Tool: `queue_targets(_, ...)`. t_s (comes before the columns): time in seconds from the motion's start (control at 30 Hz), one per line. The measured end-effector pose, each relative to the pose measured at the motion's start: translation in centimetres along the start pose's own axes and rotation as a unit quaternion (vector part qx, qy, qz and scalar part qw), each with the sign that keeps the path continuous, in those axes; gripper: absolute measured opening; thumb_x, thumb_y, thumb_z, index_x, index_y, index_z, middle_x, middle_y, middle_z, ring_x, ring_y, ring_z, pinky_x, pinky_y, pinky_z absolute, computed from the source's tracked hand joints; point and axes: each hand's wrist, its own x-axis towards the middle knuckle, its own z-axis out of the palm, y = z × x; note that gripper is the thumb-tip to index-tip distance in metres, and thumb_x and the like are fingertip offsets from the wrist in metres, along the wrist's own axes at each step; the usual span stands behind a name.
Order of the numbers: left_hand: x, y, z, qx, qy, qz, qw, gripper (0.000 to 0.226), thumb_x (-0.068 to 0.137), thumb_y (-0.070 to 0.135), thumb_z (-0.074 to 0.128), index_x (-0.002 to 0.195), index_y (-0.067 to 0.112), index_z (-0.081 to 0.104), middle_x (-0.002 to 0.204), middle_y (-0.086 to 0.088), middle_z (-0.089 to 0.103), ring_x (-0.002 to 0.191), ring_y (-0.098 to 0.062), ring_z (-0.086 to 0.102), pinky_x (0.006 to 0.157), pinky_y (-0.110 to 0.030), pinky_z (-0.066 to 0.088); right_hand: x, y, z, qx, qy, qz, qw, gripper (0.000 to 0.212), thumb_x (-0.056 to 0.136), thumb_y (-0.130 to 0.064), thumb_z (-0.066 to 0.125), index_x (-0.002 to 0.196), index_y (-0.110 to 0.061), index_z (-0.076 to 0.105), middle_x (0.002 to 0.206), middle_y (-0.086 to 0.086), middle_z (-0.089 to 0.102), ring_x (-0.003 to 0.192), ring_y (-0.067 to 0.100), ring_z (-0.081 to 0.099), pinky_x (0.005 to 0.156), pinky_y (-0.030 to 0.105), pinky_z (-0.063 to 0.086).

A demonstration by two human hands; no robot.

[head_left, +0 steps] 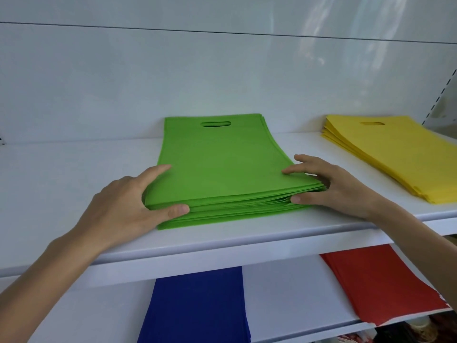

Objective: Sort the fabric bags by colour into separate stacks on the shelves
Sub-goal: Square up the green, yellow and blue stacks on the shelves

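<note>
A thick stack of green fabric bags (217, 167) lies in the middle of the upper white shelf (222, 246), handle cut-outs toward the wall. My left hand (123, 206) grips its near left corner, with the thumb against the front edge and the fingers along the left side. At the near right corner my right hand (329, 186) holds the stack, fingers on top and along the side, thumb on the front edge. A yellow bag stack (395, 154) rests at the right of the same shelf. On the lower shelf lie a blue stack (197, 308) and a red stack (380, 280).
The white back wall (173, 82) stands close behind the green stack. A slotted shelf upright (442, 95) runs up at the far right. Bare shelf surface lies left of the green stack and between green and yellow.
</note>
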Motion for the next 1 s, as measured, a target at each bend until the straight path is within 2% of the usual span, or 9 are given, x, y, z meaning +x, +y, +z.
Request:
queue_targets(0.07, 0.0, -0.2, -0.1, -0.040, 0.010, 0.000, 0.999, 0.106, 0.034, 0.092, 0.036, 0.132, 0.050, 0.035, 0.090, 0.017, 0.058, 0.087, -0.016, 0.054, 0.079, -0.032, 0.046, 0.1, 0.0, -0.1, 0.009, 0.004, 0.002, 1.000, 0.057, 0.055, -0.036, 0.078, 0.110, -0.037, 0.062, 0.144, -0.007, 0.035, 0.106, -0.032, 0.034, 0.083, -0.009, 0.028)
queue_targets(0.17, -0.2, -0.1, -0.2, -0.010, -0.019, 0.010, 1.000, 0.123, 0.020, 0.097, 0.036, 0.135, 0.053, 0.026, 0.097, 0.012, 0.054, 0.089, -0.014, 0.048, 0.077, -0.030, 0.040, -0.2, -0.1, -0.1, -0.020, -0.038, -0.006, 0.999, 0.066, 0.050, -0.060, 0.080, 0.112, -0.054, 0.056, 0.148, -0.012, 0.029, 0.126, -0.015, 0.031, 0.098, 0.001, 0.025)
queue_targets(0.23, -0.2, -0.2, -0.1, 0.013, -0.028, 0.013, 0.999, 0.127, 0.018, 0.099, 0.033, 0.136, 0.053, 0.022, 0.103, 0.009, 0.053, 0.092, -0.013, 0.046, 0.076, -0.030, 0.037, -0.4, -0.2, 0.0, -0.061, -0.046, 0.007, 0.997, 0.069, 0.048, -0.064, 0.076, 0.111, -0.059, 0.050, 0.150, -0.014, 0.026, 0.133, -0.006, 0.025, 0.104, 0.012, 0.021)
queue_targets(0.43, -0.2, -0.6, 0.2, -0.056, 0.005, -0.007, 0.998, 0.111, 0.032, 0.088, 0.043, 0.134, 0.047, 0.031, 0.115, 0.008, 0.062, 0.109, -0.021, 0.056, 0.089, -0.037, 0.045, -0.2, -0.4, 0.0, 0.024, 0.013, 0.022, 0.999, 0.064, 0.062, -0.010, 0.081, 0.115, -0.035, 0.054, 0.139, -0.011, 0.040, 0.124, 0.001, 0.043, 0.083, -0.009, 0.030)
queue_targets(0.53, -0.3, -0.6, 0.2, -0.019, -0.014, 0.003, 1.000, 0.112, 0.032, 0.089, 0.039, 0.136, 0.049, 0.025, 0.116, 0.006, 0.060, 0.106, -0.020, 0.054, 0.083, -0.033, 0.042, -0.6, -1.1, -0.1, 0.051, -0.029, 0.013, 0.998, 0.060, 0.059, -0.024, 0.077, 0.111, -0.040, 0.053, 0.121, -0.031, 0.043, 0.117, -0.008, 0.042, 0.084, -0.007, 0.030)
queue_targets(0.6, -0.3, -0.7, 0.3, -0.005, -0.013, 0.006, 1.000, 0.110, 0.034, 0.090, 0.038, 0.136, 0.049, 0.024, 0.115, 0.006, 0.060, 0.105, -0.019, 0.054, 0.078, -0.031, 0.038, -0.6, -1.3, 0.0, 0.068, -0.027, 0.013, 0.997, 0.057, 0.055, -0.030, 0.072, 0.108, -0.042, 0.053, 0.115, -0.034, 0.045, 0.114, -0.009, 0.044, 0.087, -0.004, 0.032)
queue_targets(0.77, -0.4, -0.5, 0.4, -0.024, 0.004, -0.002, 1.000, 0.104, 0.047, 0.093, 0.040, 0.137, 0.044, 0.029, 0.115, 0.004, 0.060, 0.107, -0.022, 0.054, 0.078, -0.032, 0.037, -0.4, -0.9, -0.1, 0.086, -0.006, 0.025, 0.996, 0.056, 0.054, -0.034, 0.073, 0.107, -0.040, 0.058, 0.124, -0.024, 0.047, 0.128, 0.001, 0.040, 0.106, 0.020, 0.031)
queue_targets(0.9, -0.8, -0.6, 0.1, -0.033, -0.009, 0.030, 0.999, 0.120, 0.029, 0.094, 0.042, 0.138, 0.045, 0.027, 0.123, 0.003, 0.058, 0.117, -0.022, 0.050, 0.089, -0.035, 0.041, -0.5, -0.8, -0.3, 0.048, -0.037, 0.004, 0.998, 0.063, 0.054, -0.042, 0.086, 0.109, -0.044, 0.056, 0.123, -0.032, 0.048, 0.119, -0.014, 0.043, 0.101, 0.008, 0.033)
queue_targets(1.0, -1.0, -0.6, 0.0, -0.054, -0.019, 0.055, 0.997, 0.126, 0.023, 0.099, 0.039, 0.136, 0.048, 0.027, 0.125, 0.002, 0.058, 0.119, -0.020, 0.050, 0.092, -0.032, 0.041, -0.5, -0.6, -0.6, 0.018, -0.028, 0.017, 0.999, 0.074, 0.042, -0.064, 0.074, 0.111, -0.053, 0.052, 0.129, -0.032, 0.044, 0.124, -0.002, 0.040, 0.104, 0.018, 0.029)
